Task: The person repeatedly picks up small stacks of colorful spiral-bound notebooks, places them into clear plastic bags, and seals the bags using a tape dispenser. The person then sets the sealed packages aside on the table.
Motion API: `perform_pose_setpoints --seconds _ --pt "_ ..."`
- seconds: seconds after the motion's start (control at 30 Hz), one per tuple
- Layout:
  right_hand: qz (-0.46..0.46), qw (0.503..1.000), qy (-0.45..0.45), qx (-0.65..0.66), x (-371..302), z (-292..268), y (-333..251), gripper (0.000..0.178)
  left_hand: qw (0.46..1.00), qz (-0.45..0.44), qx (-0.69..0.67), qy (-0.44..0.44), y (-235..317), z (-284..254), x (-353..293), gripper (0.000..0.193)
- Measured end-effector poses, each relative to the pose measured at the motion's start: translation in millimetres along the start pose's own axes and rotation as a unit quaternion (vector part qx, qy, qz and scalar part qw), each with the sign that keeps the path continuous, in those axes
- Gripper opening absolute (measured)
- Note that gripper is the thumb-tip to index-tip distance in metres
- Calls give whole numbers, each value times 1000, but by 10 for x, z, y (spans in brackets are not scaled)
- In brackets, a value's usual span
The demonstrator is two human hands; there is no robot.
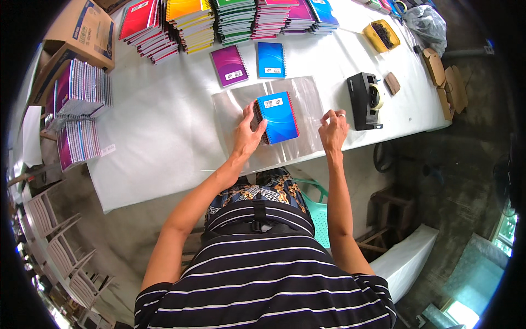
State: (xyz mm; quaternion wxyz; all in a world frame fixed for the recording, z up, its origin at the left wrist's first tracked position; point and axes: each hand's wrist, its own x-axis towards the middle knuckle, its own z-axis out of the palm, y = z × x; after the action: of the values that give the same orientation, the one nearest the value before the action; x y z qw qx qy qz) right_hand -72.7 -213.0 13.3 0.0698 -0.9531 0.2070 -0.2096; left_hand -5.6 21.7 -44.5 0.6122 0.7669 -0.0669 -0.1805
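Observation:
A small stack of spiral notebooks (pixel 282 123) with a blue cover on top lies on a clear plastic sheet (pixel 309 98) spread on the table. My left hand (pixel 249 134) grips the stack's left side, its thumb by the coil and the other fingers along the edge. Close to the sheet's right edge, my right hand (pixel 334 131) is closed in a pinch; whatever may be between the fingertips is too small to make out. Beyond the sheet lie a purple notebook (pixel 229 66) and a blue notebook (pixel 271 60), side by side.
Right of my right hand stands a black tape dispenser (pixel 361 101), with a brown block (pixel 392 83) beside it. Tall notebook stacks (pixel 189 24) line the far side. More notebooks (pixel 82 90) and a cardboard box (pixel 85 33) stand left. A yellow container (pixel 382 35) sits far right.

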Motion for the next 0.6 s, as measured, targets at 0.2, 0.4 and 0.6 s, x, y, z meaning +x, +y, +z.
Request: perform_pose_setpoints --seconds 0.2,0.4,0.6 --pt "-50 959 -137 243 -293 -7 -642 11 982 10 -184 42 135 304 -15 89" --pt "-202 927 -194 248 -479 -39 -750 14 972 -15 -213 95 232 459 -31 94" --pt "-375 819 -322 290 -286 -238 -391 24 979 15 -133 155 -4 588 19 90"
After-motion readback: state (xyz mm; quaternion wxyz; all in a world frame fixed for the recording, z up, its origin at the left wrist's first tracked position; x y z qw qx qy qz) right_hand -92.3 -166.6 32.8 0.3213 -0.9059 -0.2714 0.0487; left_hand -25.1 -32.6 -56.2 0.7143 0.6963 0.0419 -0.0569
